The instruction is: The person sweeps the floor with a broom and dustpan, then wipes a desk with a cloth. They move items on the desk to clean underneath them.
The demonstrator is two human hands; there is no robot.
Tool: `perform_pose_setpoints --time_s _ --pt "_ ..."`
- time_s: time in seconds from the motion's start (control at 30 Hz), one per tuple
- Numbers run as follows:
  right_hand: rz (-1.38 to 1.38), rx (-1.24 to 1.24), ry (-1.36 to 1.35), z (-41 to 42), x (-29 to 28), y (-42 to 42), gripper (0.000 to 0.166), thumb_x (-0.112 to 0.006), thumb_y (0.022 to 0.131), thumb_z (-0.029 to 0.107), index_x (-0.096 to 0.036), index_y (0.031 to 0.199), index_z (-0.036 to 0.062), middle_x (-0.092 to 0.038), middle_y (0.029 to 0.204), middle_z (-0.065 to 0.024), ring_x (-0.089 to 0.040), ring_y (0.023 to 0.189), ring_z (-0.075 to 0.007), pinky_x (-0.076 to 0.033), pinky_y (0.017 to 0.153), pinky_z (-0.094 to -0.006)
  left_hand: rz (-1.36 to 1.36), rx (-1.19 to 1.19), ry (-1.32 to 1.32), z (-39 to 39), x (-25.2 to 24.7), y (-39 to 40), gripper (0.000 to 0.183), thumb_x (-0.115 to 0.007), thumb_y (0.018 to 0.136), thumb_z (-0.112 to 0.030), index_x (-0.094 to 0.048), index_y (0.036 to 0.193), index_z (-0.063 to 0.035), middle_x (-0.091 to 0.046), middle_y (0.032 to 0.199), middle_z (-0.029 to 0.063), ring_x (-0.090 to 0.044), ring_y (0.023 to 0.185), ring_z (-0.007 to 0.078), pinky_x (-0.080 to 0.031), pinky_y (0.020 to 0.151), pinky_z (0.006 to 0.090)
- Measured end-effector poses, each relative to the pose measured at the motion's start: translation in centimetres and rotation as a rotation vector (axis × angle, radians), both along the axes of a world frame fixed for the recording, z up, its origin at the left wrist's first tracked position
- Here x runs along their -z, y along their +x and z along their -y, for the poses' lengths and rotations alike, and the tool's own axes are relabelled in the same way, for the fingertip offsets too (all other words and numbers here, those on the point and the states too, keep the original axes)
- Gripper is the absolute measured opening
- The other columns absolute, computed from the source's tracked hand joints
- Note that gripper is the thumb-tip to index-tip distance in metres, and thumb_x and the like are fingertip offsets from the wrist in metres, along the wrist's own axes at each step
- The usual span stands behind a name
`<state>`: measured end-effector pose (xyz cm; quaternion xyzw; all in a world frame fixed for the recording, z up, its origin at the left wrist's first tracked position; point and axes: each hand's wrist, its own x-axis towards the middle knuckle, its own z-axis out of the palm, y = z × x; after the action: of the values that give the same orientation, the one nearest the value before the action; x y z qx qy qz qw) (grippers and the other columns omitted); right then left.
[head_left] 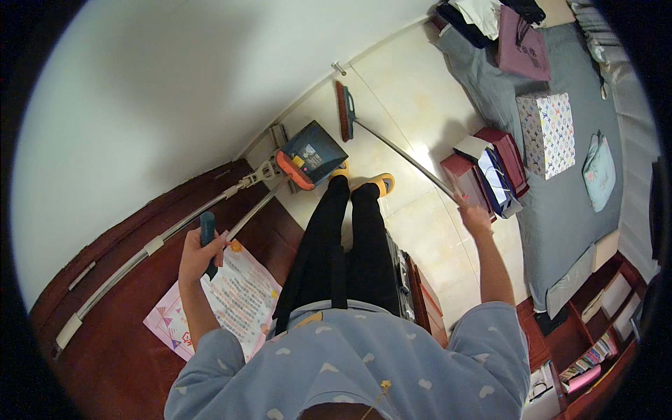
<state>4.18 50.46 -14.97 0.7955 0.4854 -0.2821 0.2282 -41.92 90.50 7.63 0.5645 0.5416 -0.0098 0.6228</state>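
My left hand grips the dark handle of a long-handled dustpan, whose metal pole slants down to the floor by the wall. The dark pan has an orange-red rim, and small scraps lie in it. In my right hand is the metal pole of a broom. The broom's head, with reddish-brown bristles and a dark blue-green body, is at the floor near the wall, beyond the pan. My feet in yellow slippers stand close to the pan.
A flat mop leans beside the dustpan along a dark red wooden surface. A printed sheet lies there. Paper bags and red boxes stand beside the grey-covered bed. A doorstop juts near the wall's base.
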Motion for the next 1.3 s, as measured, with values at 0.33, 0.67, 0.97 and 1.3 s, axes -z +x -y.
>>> perform_pose_setpoints --time_s 0.33,0.67,0.97,1.3 --pt "0.039 -0.371 -0.01 -15.1 1.8 2.5 0.05 -0.042 0.089 0.023 -0.025 0.133 0.036 -0.061 0.077 -0.0099 -0.062 0.066 -0.0241 -0.05 0.054 -0.0366 0.017 -0.052 -0.053 1.6 0.4 -2.7 0.011 -0.06 0.075 -0.008 -0.057 0.068 0.0003 -0.049 0.044 0.0024 -0.045 0.036 0.0081 -0.038 0.037 0.0221" --pt "0.111 0.091 -0.103 -8.9 -1.5 0.7 0.05 -0.042 0.086 0.013 -0.031 0.129 0.0358 -0.063 0.082 -0.0119 -0.063 0.073 -0.0283 -0.052 0.06 -0.0405 -0.039 0.004 -0.074 0.1 2.2 -1.5 0.014 -0.061 0.075 -0.01 -0.054 0.067 -0.0018 -0.048 0.045 0.0014 -0.045 0.037 0.0071 -0.037 0.037 0.0215" --pt "0.021 0.648 0.02 -1.0 -1.4 -8.9 0.042 -0.041 0.089 0.028 -0.035 0.131 0.0285 -0.06 0.076 -0.0214 -0.061 0.068 -0.0354 -0.047 0.059 -0.0476 0.057 -0.089 -0.073 -0.9 4.2 1.5 0.014 -0.06 0.076 -0.006 -0.052 0.066 -0.0024 -0.049 0.047 0.0011 -0.045 0.038 0.0072 -0.038 0.038 0.0218" --pt "-0.301 0.985 0.433 -13.5 6.0 -5.8 0.043 -0.036 0.085 0.014 -0.035 0.129 0.0132 -0.059 0.072 -0.0231 -0.058 0.056 -0.0378 -0.048 0.051 -0.0452 0.056 0.059 -0.007 -1.8 6.6 5.9 0.015 -0.058 0.078 -0.01 -0.05 0.067 -0.0036 -0.048 0.047 0.0006 -0.045 0.038 0.0076 -0.038 0.039 0.0218"
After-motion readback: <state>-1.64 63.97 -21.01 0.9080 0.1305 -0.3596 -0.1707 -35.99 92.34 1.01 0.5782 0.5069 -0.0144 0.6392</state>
